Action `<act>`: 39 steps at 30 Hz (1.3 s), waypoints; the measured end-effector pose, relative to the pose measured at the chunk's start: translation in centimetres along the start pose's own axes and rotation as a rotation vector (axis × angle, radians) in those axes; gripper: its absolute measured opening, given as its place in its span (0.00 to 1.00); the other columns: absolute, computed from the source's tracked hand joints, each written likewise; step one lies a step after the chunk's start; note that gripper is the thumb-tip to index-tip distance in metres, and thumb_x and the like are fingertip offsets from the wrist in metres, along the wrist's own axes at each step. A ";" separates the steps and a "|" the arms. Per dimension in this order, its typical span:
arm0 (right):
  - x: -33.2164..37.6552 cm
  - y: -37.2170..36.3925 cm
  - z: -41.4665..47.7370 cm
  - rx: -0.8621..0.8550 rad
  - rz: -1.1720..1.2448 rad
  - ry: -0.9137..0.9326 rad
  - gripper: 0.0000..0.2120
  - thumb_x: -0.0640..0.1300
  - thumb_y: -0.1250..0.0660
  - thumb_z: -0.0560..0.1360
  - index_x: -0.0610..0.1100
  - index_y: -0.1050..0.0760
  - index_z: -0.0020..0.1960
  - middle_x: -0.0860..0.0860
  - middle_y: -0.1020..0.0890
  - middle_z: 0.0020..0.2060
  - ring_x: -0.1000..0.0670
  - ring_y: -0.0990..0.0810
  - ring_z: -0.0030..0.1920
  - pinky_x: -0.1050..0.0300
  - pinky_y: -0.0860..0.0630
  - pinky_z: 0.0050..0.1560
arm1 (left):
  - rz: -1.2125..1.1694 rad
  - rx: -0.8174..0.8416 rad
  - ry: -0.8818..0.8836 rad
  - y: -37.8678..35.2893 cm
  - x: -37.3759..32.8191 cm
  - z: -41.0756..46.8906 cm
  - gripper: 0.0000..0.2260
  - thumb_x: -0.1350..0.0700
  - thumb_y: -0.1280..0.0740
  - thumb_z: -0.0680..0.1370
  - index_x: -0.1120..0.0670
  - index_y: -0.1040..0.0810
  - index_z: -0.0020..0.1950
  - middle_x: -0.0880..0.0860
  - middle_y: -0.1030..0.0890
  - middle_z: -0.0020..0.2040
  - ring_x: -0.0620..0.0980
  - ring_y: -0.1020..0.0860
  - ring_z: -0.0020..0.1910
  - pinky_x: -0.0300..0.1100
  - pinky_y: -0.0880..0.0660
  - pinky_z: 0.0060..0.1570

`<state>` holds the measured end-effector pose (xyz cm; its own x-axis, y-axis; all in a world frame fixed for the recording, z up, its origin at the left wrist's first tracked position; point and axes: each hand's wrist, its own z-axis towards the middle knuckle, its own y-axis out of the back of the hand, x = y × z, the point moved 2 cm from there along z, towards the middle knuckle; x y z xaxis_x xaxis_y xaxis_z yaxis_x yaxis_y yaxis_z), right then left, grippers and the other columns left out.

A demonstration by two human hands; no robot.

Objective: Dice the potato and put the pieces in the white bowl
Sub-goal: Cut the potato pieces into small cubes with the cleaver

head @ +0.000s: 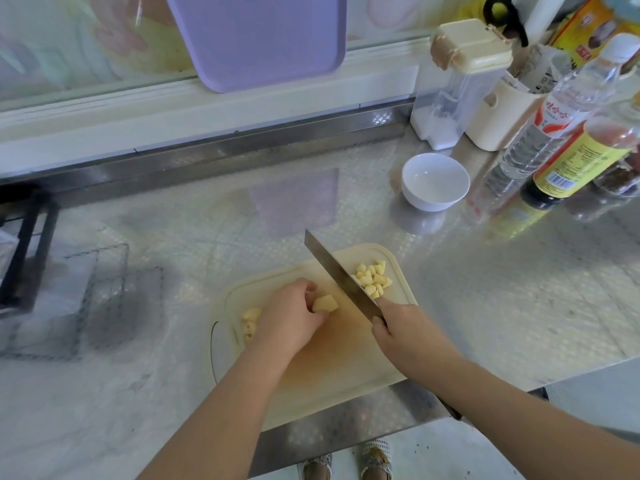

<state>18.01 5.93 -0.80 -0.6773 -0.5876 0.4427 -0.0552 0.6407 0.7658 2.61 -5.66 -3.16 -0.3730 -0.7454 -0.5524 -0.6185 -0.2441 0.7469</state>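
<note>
Head view: your left hand (292,311) pinches an uncut potato chunk (325,304) on the cutting board (346,375), fingers curled round it. Your right hand (398,327) is wrapped tight on the handle of the knife (341,278), its blade aslant just beside the chunk. Diced pieces (374,280) lie heaped beyond the blade, and more bits (250,322) lie near the board's left edge. The white bowl (434,181) stands empty on the bench (485,289), well apart. The chunk is likely firm, light and wet-slick: hold it by its flanks, flat face down, fingertips tucked back.

Left hand (292,311) — fingers (309,288) curled round potato chunk (325,303); right hand (401,327) grips knife (341,275)
</note>
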 end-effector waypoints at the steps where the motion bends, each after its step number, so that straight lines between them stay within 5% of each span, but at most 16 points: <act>1: 0.1 0.1 -0.2 -0.002 0.002 0.000 0.13 0.46 0.46 0.83 0.51 0.36 0.40 0.51 0.27 0.33 0.52 0.28 0.32 0.55 0.32 0.34 | 0.003 0.008 -0.003 -0.1 0.0 0.0 0.16 0.52 0.27 0.73 0.51 0.22 0.60 0.46 0.21 0.46 0.48 0.21 0.49 0.43 0.24 0.51; 15: 0.4 -1.4 -1.5 0.005 -0.042 0.012 0.09 0.48 0.48 0.83 0.49 0.30 0.53 0.51 0.23 0.38 0.47 0.21 0.40 0.46 0.20 0.45 | -0.062 -0.095 0.123 -1.6 -0.9 -0.9 0.12 0.46 0.28 0.73 0.53 0.20 0.50 0.49 0.18 0.45 0.50 0.20 0.46 0.44 0.24 0.45; 33: 0.2 -3.0 0.0 0.060 -0.098 -0.013 0.08 0.47 0.46 0.83 0.48 0.29 0.54 0.50 0.23 0.39 0.48 0.20 0.41 0.47 0.19 0.46 | -0.104 -0.071 0.130 -1.4 -1.0 -0.9 0.11 0.47 0.26 0.73 0.53 0.21 0.42 0.51 0.18 0.40 0.51 0.20 0.41 0.46 0.24 0.41; 39: -0.6 -2.3 0.6 0.051 0.027 -0.071 0.10 0.46 0.44 0.83 0.48 0.28 0.46 0.52 0.24 0.37 0.51 0.21 0.39 0.51 0.19 0.47 | -0.103 -0.051 0.090 -1.4 -0.5 -0.9 0.09 0.46 0.27 0.74 0.49 0.23 0.44 0.47 0.19 0.42 0.48 0.21 0.44 0.42 0.25 0.45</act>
<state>18.11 5.09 -3.06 -0.7294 -0.5346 0.4268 -0.0726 0.6809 0.7287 4.30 -5.48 -3.56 -0.2442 -0.7670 -0.5934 -0.6133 -0.3518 0.7072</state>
